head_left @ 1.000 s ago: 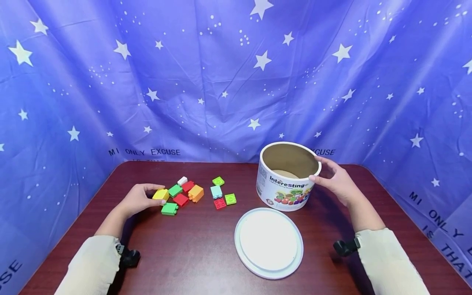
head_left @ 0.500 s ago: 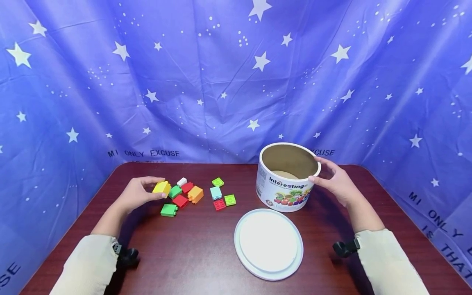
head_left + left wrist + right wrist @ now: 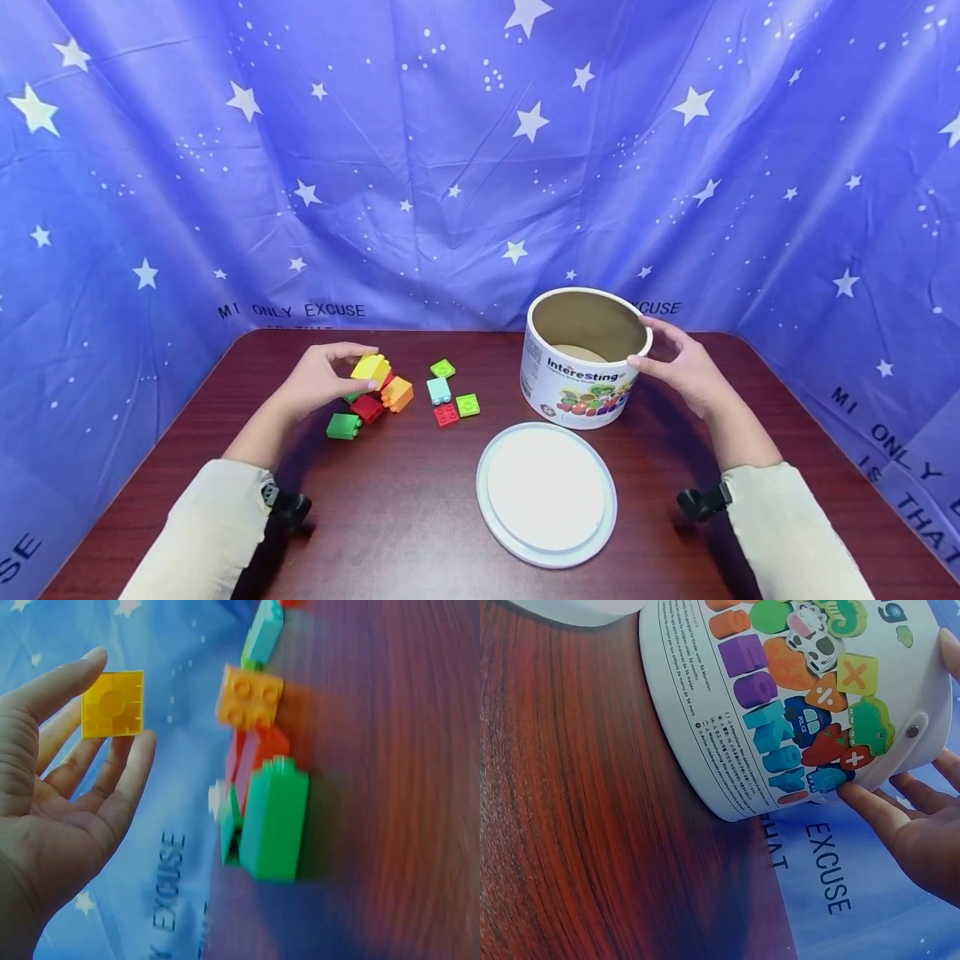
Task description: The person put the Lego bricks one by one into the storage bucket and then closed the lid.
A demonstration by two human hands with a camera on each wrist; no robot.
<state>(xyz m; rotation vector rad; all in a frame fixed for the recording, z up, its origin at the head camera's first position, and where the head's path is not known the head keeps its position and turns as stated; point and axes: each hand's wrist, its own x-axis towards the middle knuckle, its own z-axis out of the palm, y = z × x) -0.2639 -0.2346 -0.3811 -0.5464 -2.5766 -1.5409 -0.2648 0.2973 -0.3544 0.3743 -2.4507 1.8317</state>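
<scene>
My left hand [image 3: 311, 382] pinches a yellow building block [image 3: 370, 369] between thumb and fingers, raised above the loose blocks. The left wrist view shows that yellow block [image 3: 112, 705] from its hollow underside. Below it lie a green block [image 3: 343, 427], a red block [image 3: 367, 408] and an orange block [image 3: 397, 395]; other blocks are partly hidden by the hand. At the right, my right hand [image 3: 686, 371] holds the side of an upright white bucket [image 3: 581, 392], thumb near the rim. Fingers of that hand touch its printed wall in the right wrist view.
A round white lid [image 3: 547, 492] lies flat on the dark red table [image 3: 375, 517], in front of the bucket. Between bucket and pile are a light blue block [image 3: 438, 391], flat lime pieces [image 3: 468, 406] and a flat red piece [image 3: 446, 415]. A starry blue curtain [image 3: 450, 208] hangs behind.
My left hand has lifted the yellow block from the left of the pile and carried it rightward above the other blocks. The right hand and bucket stay in place.
</scene>
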